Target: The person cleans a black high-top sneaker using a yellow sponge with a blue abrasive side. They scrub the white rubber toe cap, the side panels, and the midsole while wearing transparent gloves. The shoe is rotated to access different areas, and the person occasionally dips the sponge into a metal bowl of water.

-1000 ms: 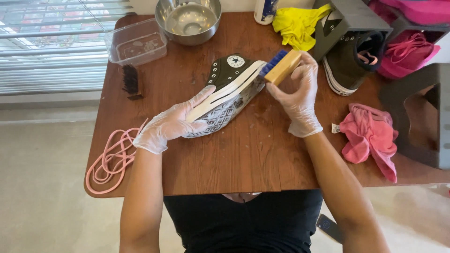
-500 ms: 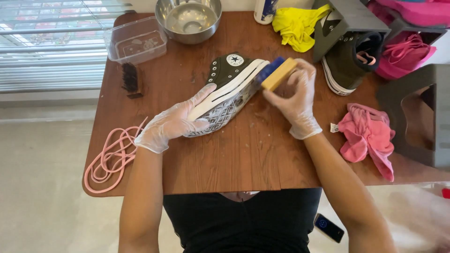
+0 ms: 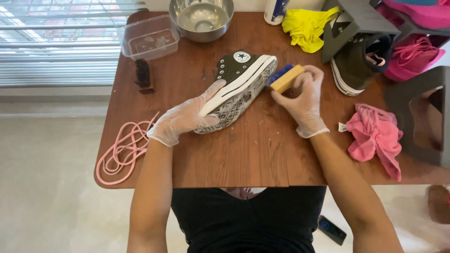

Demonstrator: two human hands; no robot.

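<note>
Sneaker lies on its side mid-table, our gloved left hand at its eight o'clock pressing flat on the sole while our right hand at three o'clock pinches the sponge against the heel; scrubbing seems underway.

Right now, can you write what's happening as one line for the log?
left hand: steadies dark green sneaker on its side | right hand: presses yellow-and-blue sponge against its heel | table: pink laces at left edge
</note>
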